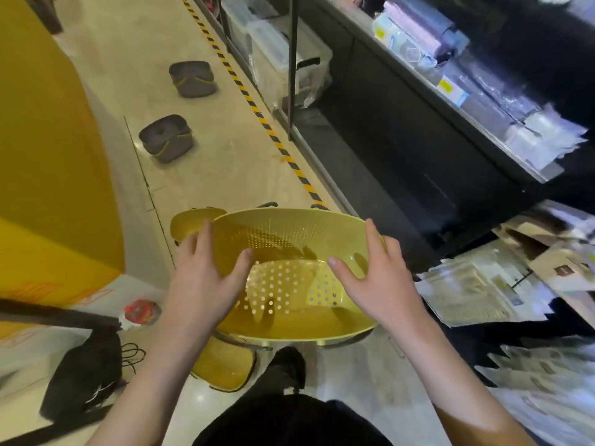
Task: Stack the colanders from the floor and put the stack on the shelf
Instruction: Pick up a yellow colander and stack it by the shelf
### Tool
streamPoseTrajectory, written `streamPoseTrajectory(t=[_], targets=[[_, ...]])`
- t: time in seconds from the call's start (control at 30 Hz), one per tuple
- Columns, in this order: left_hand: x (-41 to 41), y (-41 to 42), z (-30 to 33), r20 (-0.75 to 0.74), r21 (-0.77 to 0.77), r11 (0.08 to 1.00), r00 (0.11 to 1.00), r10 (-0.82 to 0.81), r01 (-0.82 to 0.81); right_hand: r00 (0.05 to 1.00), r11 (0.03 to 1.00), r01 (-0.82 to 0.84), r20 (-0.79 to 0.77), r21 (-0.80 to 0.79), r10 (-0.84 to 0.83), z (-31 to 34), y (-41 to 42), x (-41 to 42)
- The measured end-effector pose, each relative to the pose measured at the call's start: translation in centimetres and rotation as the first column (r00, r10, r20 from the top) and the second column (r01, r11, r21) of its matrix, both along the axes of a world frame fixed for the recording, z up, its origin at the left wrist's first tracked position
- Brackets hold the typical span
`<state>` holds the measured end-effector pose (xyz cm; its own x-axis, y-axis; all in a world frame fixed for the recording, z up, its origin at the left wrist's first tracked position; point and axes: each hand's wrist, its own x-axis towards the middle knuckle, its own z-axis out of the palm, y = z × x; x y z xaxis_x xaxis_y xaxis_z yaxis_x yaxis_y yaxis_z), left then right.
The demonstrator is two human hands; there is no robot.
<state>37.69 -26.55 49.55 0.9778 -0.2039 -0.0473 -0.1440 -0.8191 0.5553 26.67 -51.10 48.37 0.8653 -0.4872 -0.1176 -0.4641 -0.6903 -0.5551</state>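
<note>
My left hand [206, 272] and right hand [375, 268] clasp opposite rims of a yellow perforated colander [289, 284], thumbs inside, fingers outside. I hold it above the floor [225, 149], possibly over other yellow colanders [225, 365], beside dark shelving [418, 123].

Both bare forearms reach forward and slightly inward from the bottom of the view, wrists straight, the two hands well apart at about the same height. The left hand [206, 268] is spread wide, its fingers [201, 235] fanned up and outward while the thumb hooks inward to the right, so the hand clamps over an edge. The right hand [376, 272] mirrors it, fingers [373, 236] upright and close together, thumb stretched inward to the left, pinching in the same way.
</note>
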Motion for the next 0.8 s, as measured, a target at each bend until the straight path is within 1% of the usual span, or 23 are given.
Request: streamPoseTrajectory(t=[0.17, 0.53, 0.7, 0.8], targets=[[8.6, -3.7, 1.0, 0.027, -0.003, 1.000, 1.000, 0.010, -0.010, 0.999, 0.998, -0.037, 0.030, -0.041, 0.038, 1.0, -4.5, 9.7], [26.9, -14.2, 1.0, 0.019, 0.017, 1.000, 1.000, -0.005, 0.005, 0.999, 0.998, -0.008, 0.039, -0.057, 0.010, -0.2, -14.3, 27.1], [34.3, -19.3, 1.6, 0.038, 0.028, 0.996, 0.996, -0.085, 0.084, 0.998, 0.999, 0.050, 0.036, 0.017, -0.051, -0.1, -18.7, 32.6], [38.5, -22.5, 1.8, 0.044, 0.045, 0.986, 0.986, -0.161, 0.159, 0.988, 0.985, 0.156, -0.011, 0.067, -0.156, -0.4, -20.6, 34.9]])
